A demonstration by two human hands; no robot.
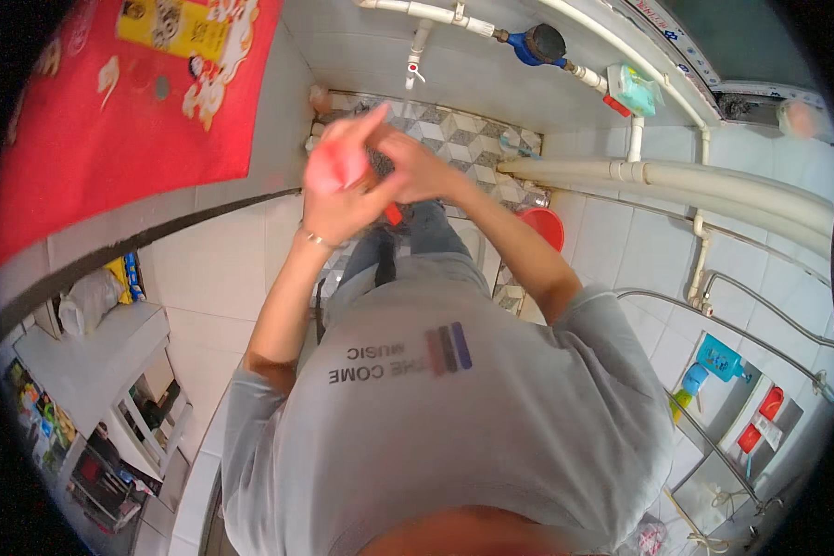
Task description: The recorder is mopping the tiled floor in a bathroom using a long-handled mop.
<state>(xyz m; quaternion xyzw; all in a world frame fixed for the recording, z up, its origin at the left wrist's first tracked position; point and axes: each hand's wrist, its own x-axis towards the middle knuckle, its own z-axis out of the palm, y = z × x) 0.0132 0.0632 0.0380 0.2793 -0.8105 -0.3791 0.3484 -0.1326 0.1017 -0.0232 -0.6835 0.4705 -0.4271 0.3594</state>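
Both my hands are raised together in front of my body, over the tiled floor. A pink, rounded thing (335,167) sits at the fingers of my left hand (343,206), which seem to close round it; motion blur hides its kind. My right hand (415,165) is close beside it with bent fingers, its thumb reaching toward the left hand. Whether the right hand grips anything is blurred. Just below the hands shows a small red piece (393,215); I cannot tell if it belongs to the pink thing.
A red patterned cloth (195,130) covers a surface at the upper left. White pipes with a blue water meter (537,44) run along the far wall. Beyond my right forearm stands a red basin (542,227). Thick pipes (667,176) and a shower hose (751,306) line the right.
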